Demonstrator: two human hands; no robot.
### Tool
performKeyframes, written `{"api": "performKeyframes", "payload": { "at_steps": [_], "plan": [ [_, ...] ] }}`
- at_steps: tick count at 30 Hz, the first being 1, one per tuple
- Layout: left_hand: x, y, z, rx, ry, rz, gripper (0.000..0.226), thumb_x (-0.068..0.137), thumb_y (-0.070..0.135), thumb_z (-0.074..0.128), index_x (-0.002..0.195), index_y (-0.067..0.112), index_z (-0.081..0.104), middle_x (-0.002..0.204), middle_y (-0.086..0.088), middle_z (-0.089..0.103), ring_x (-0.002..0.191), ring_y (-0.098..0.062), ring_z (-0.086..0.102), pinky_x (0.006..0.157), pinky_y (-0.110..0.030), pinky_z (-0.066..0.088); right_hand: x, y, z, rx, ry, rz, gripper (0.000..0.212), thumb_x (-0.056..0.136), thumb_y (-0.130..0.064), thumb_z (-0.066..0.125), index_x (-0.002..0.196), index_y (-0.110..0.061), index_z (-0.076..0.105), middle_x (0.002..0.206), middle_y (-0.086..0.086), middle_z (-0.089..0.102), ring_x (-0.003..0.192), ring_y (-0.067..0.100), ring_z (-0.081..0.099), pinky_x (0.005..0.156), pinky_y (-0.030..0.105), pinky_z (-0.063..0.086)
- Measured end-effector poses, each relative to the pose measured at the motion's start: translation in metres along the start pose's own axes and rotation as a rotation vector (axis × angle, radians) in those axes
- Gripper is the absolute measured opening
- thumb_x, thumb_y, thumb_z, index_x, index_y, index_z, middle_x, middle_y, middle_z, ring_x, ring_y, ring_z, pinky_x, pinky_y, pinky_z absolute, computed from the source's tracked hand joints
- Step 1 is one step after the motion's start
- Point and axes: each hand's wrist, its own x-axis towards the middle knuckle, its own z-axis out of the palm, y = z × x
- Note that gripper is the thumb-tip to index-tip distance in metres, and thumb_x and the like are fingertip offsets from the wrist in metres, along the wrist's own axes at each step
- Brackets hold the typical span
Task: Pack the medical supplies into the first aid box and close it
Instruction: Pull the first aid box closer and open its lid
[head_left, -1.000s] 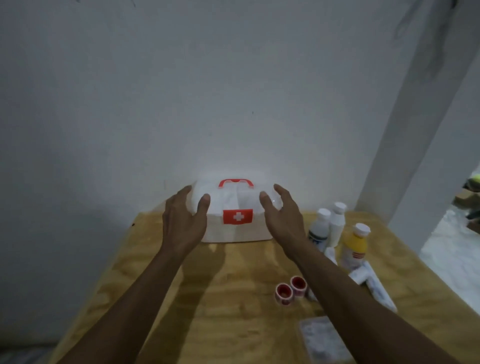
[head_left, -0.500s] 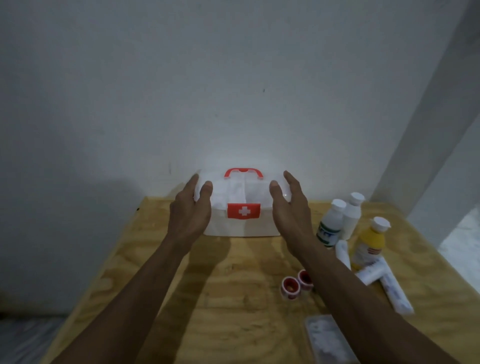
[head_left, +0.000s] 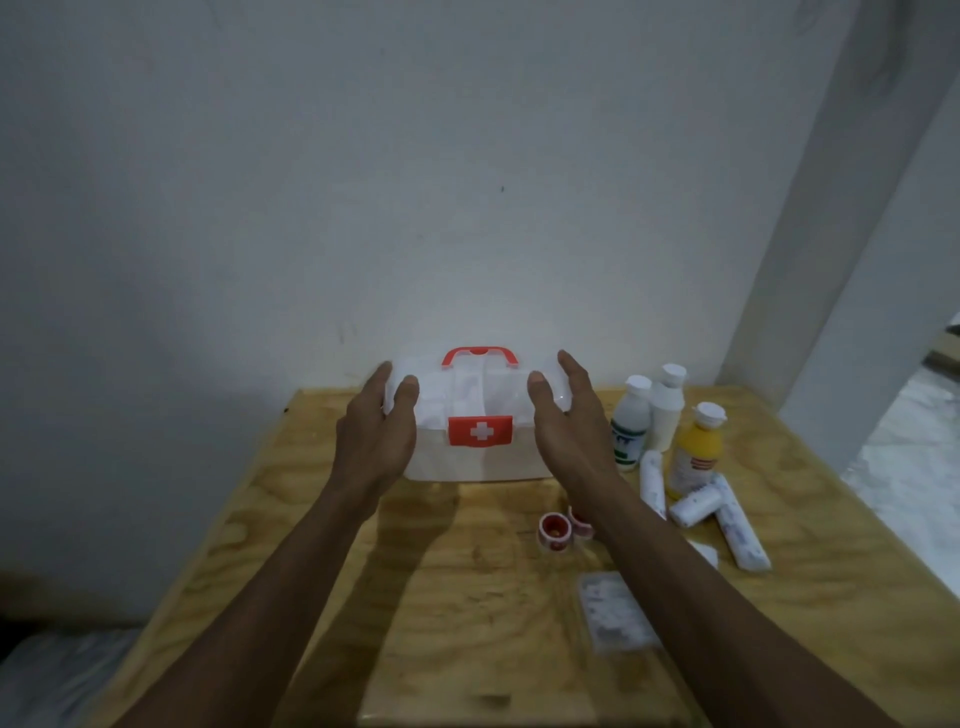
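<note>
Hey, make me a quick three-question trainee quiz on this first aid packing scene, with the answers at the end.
1. True or false: the first aid box has its lid shut.
2. How many bottles stand right of the box? A) one B) three C) five
3. Fill in: the left hand and right hand sit at the box's two ____.

Key: 1 true. 2 B: two white bottles and a yellow bottle. 3 sides.

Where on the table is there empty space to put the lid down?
Bare wood lies left of the first aid box, out to the table edge, and in front of it between the two forearms. The right side is crowded: bottles, bandage rolls, tape rolls.
</note>
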Motion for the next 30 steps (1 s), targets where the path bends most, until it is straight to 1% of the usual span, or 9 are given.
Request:
{"api": "performKeyframes", "payload": {
  "at_steps": [3, 6, 9, 12, 17, 20, 25, 27, 30],
  "plan": [
    [-0.002, 0.005, 0.0, 0.077, 0.004, 0.034, 0.057, 0.098, 0.048, 0.042, 0.149, 0.024, 0.032, 0.155, -0.004, 0.036, 0.135, -0.031, 0.042, 0.104, -0.052, 0.044, -0.013, -0.008, 0.0, -0.008, 0.07, 0.035, 0.06, 0.095, -0.044, 0.05, 0.148, -0.03, 0.026, 0.156, -0.002, 0.026, 0.139, 0.022, 0.032, 0.107, 0.038, 0.034],
    [0.004, 0.015, 0.004, 0.197, 0.035, 0.141, 0.058, 0.096, 0.052, 0.044, 0.147, 0.026, 0.035, 0.156, -0.003, 0.035, 0.139, -0.029, 0.037, 0.108, -0.05, 0.036, -0.037, -0.018, 0.012, 0.079, 0.27, 0.108, 0.062, 0.089, -0.033, 0.063, 0.141, -0.029, 0.029, 0.149, 0.0, 0.026, 0.13, 0.025, 0.04, 0.1, 0.043, 0.047],
    [0.021, 0.024, 0.01, 0.317, 0.011, 0.189, 0.057, 0.094, 0.053, 0.046, 0.144, 0.026, 0.039, 0.156, -0.003, 0.034, 0.142, -0.028, 0.033, 0.112, -0.049, 0.03, -0.052, -0.028, 0.031, 0.342, 0.313, 0.351, 0.065, 0.084, -0.025, 0.071, 0.133, -0.03, 0.029, 0.141, 0.006, 0.038, 0.116, 0.026, 0.051, 0.087, 0.034, 0.053],
    [0.032, 0.023, 0.014, 0.377, -0.077, 0.154, 0.058, 0.093, 0.055, 0.047, 0.143, 0.027, 0.043, 0.157, -0.004, 0.032, 0.144, -0.027, 0.029, 0.114, -0.049, 0.026, -0.056, -0.034, 0.048, 0.557, 0.296, 0.53, 0.064, 0.084, -0.022, 0.073, 0.127, -0.03, 0.026, 0.133, 0.007, 0.045, 0.098, 0.02, 0.05, 0.075, 0.03, 0.049],
    [0.032, 0.019, 0.014, 0.361, -0.088, 0.128, 0.056, 0.092, 0.057, 0.047, 0.142, 0.03, 0.045, 0.159, -0.002, 0.028, 0.145, -0.027, 0.027, 0.115, -0.049, 0.023, -0.053, -0.031, 0.063, 0.639, 0.347, 0.622, 0.059, 0.083, -0.02, 0.075, 0.118, -0.031, 0.029, 0.125, 0.007, 0.051, 0.096, 0.023, 0.055, 0.085, 0.044, 0.055],
    [0.031, 0.019, 0.014, 0.37, -0.088, 0.124, 0.057, 0.093, 0.057, 0.045, 0.143, 0.031, 0.043, 0.16, -0.001, 0.026, 0.145, -0.027, 0.026, 0.115, -0.05, 0.022, -0.055, -0.025, 0.065, 0.655, 0.343, 0.582, 0.054, 0.081, -0.025, 0.076, 0.113, -0.03, 0.032, 0.108, -0.001, 0.051, 0.091, 0.019, 0.056, 0.083, 0.04, 0.055],
    [0.03, 0.016, 0.014, 0.371, -0.093, 0.115, 0.056, 0.094, 0.057, 0.044, 0.144, 0.032, 0.042, 0.16, -0.001, 0.025, 0.146, -0.028, 0.025, 0.115, -0.051, 0.022, -0.063, -0.017, 0.067, 0.628, 0.369, 0.414, 0.044, 0.078, -0.031, 0.078, 0.095, -0.031, 0.037, 0.092, -0.01, 0.053, 0.08, 0.006, 0.056, 0.069, 0.02, 0.049],
    [0.031, 0.016, 0.014, 0.362, -0.091, 0.123, 0.055, 0.094, 0.057, 0.044, 0.143, 0.032, 0.043, 0.16, -0.001, 0.025, 0.145, -0.028, 0.025, 0.115, -0.05, 0.022, -0.064, -0.018, 0.066, 0.591, 0.405, 0.313, 0.042, 0.078, -0.029, 0.078, 0.088, -0.033, 0.038, 0.088, -0.007, 0.056, 0.076, 0.006, 0.057, 0.065, 0.019, 0.048],
    [0.032, 0.016, 0.015, 0.346, -0.079, 0.119, 0.055, 0.094, 0.056, 0.045, 0.143, 0.031, 0.044, 0.16, -0.001, 0.026, 0.145, -0.029, 0.026, 0.115, -0.05, 0.023, -0.065, -0.019, 0.062, 0.516, 0.41, 0.192, 0.041, 0.079, -0.026, 0.078, 0.088, -0.035, 0.039, 0.089, -0.006, 0.058, 0.078, 0.008, 0.061, 0.068, 0.021, 0.052]
  ]
}}
